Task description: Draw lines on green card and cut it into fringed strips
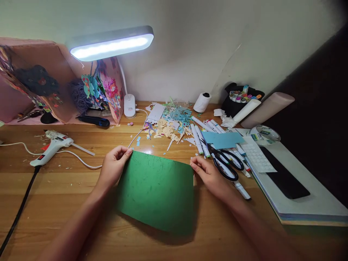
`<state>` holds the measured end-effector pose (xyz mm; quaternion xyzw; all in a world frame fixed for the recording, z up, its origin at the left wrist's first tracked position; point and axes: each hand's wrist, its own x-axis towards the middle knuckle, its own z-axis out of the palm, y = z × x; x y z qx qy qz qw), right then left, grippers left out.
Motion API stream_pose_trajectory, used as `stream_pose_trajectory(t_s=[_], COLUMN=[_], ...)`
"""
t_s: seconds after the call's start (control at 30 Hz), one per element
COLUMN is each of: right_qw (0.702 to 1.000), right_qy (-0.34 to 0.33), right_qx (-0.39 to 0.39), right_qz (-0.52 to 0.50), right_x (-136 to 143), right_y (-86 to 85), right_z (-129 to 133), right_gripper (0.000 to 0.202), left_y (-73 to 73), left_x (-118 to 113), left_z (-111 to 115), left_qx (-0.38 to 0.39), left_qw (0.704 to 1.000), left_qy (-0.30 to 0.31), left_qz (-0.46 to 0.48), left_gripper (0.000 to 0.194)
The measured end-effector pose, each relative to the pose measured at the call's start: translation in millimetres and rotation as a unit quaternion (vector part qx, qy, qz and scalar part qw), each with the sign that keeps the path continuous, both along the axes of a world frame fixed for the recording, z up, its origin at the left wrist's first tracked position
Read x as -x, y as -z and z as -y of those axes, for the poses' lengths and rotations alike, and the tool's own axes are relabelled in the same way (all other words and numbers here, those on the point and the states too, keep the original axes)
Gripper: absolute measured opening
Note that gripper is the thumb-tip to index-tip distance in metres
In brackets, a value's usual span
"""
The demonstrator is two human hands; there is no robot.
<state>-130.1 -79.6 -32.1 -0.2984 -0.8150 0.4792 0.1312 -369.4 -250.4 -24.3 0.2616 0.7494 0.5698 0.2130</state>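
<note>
A green sheet of paper is held up over the wooden table, its upper edge slanting down to the right. My left hand pinches its upper left corner between thumb and fingers. At the upper right corner, my right hand grips the sheet the same way. Black-handled scissors lie just right of my right hand, on top of several markers and beside a blue paper strip. Paper scraps are heaped beyond the sheet.
A glue gun with its cord lies at the left, before a pink box. Overhead hangs a lit lamp. On the right, a black phone and clear tape rest on a paper stack.
</note>
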Motion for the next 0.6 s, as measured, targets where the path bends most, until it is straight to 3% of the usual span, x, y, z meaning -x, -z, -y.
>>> stream_pose_trajectory(t_s=[0.23, 0.43, 0.5, 0.6], right_qw=[0.997, 0.997, 0.993, 0.985], right_qy=[-0.041, -0.013, 0.014, 0.069], right_qx=[0.064, -0.005, -0.019, -0.02], right_qz=[-0.028, -0.078, -0.114, -0.154], right_x=[2, -4, -7, -10], right_y=[-7.8, -9.2, -7.4, -2.5], right_z=[-4, 2, 1, -3], right_gripper=[0.036, 0.038, 0.038, 0.036], left_y=[0.7, 2.5, 0.3, -4.7], left_x=[4, 1, -1, -3], left_z=[2, 0, 0, 0], left_qx=[0.009, -0.002, 0.008, 0.05], left_qw=[0.999, 0.999, 0.997, 0.977], left_qy=[-0.035, -0.026, 0.015, 0.128], left_qz=[0.007, 0.038, 0.081, 0.161], left_gripper=[0.038, 0.04, 0.04, 0.043])
